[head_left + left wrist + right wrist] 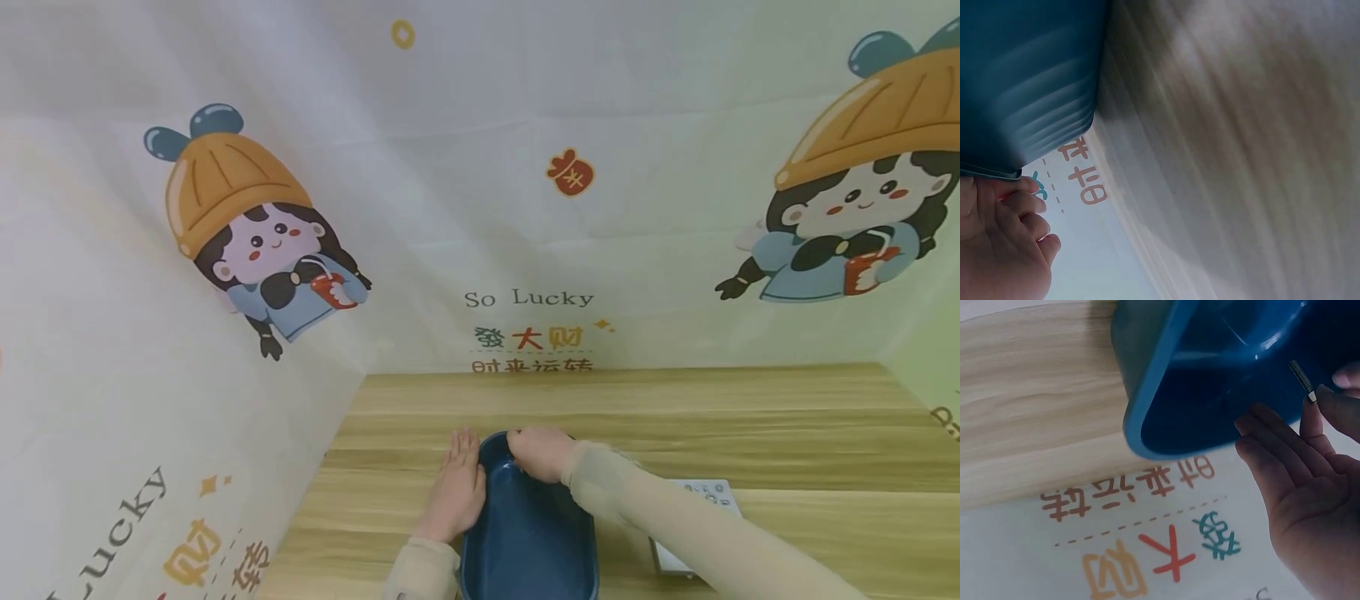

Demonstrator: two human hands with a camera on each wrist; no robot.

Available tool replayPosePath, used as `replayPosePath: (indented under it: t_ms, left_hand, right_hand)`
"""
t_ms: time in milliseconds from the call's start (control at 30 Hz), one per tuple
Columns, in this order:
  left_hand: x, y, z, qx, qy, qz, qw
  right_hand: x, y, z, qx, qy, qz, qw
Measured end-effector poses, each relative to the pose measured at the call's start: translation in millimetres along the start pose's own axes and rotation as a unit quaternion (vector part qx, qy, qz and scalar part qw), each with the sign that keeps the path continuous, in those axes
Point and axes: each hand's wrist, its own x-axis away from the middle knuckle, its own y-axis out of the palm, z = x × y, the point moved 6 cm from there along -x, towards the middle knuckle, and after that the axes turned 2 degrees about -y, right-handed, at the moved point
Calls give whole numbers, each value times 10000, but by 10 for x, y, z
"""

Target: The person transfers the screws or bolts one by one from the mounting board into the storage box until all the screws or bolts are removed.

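Note:
A deep blue plastic bin (528, 533) with rounded corners stands on the wooden table. My right hand (542, 454) reaches over its far end. Between thumb and index finger that hand pinches a small threaded screw (1300, 378), held over the bin's interior; its other fingers (1272, 444) extend loosely near the rim. Along the bin's outer left side lies my left hand (456, 492), fingers pointing away from me and its thumb side against the rim. Seen from the left wrist, its fingertips (1035, 203) are just beside the rim edge.
To the right of the bin lies a flat white box (712, 493) with small printed icons, partly covered by my right sleeve (697, 525). A printed white cloth (450, 208) hangs behind and beside the wooden table (825, 433).

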Motion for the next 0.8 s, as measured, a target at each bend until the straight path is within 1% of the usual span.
replayPosePath:
  t_ms: [100, 233, 367, 467, 533, 600, 667, 800]
  left_hand:
    - [-2, -2, -9, -30, -27, -43, 10000]
    - [0, 9, -5, -81, -81, -137, 9998]
    - [13, 5, 20, -71, -60, -118, 9999]
    - [13, 0, 27, -59, -29, -81, 9999]
    - [7, -5, 30, -46, -26, -76, 10000]
    - [3, -6, 30, -39, -38, -77, 10000]
    - [0, -13, 34, -25, -27, -54, 10000]
    - [1, -18, 31, -28, -33, -46, 10000]
  right_hand:
    - [-35, 55, -34, 114, 80, -188, 9997]
    - [-20, 76, -43, 142, 76, -221, 9996]
    - [22, 45, 7, -106, 18, -163, 9998]
    - [79, -41, 84, -518, -169, 29, 9985]
    - [140, -118, 152, -679, -363, 254, 9967]
    - [215, -190, 241, -845, -433, 435, 9945]
    - [304, -247, 343, -900, -447, 590, 9932]
    - [533, -300, 569, -934, -312, 757, 9923]
